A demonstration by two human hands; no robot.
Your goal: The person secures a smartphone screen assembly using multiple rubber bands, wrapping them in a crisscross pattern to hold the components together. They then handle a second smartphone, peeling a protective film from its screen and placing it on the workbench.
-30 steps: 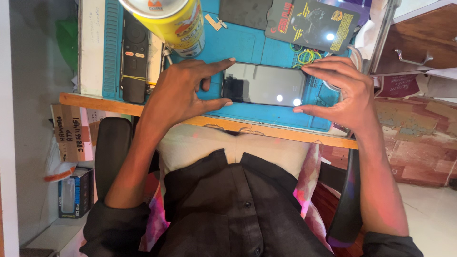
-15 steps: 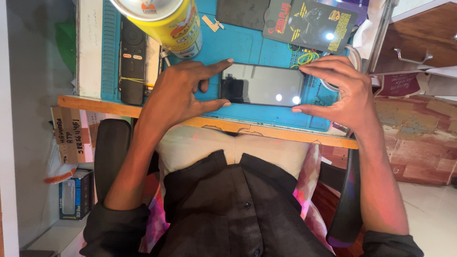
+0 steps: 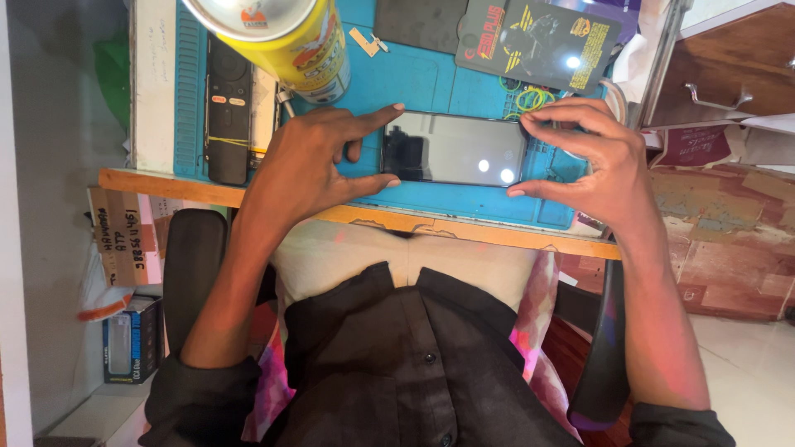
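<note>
A black smartphone (image 3: 454, 149) with a dark, glossy screen lies flat on a blue work mat (image 3: 414, 83). My left hand (image 3: 310, 161) pinches the phone's left end, index finger along its far edge and thumb on its near edge. My right hand (image 3: 592, 161) grips the right end the same way, fingers curled over the far corner and thumb on the near edge. Two light spots reflect off the screen between my hands.
A yellow spray can (image 3: 281, 37) and a black remote (image 3: 228, 108) stand left of the phone. Beyond it lie a dark pad (image 3: 418, 25), a black packet (image 3: 538, 41) and coloured rubber bands (image 3: 526, 99). Wooden desk edge (image 3: 166, 184) runs near my lap; wooden drawers (image 3: 737, 74) stand right.
Both hands stay on the phone's ends. My right fingers have curled tighter over the far right corner. The view has shifted slightly.
</note>
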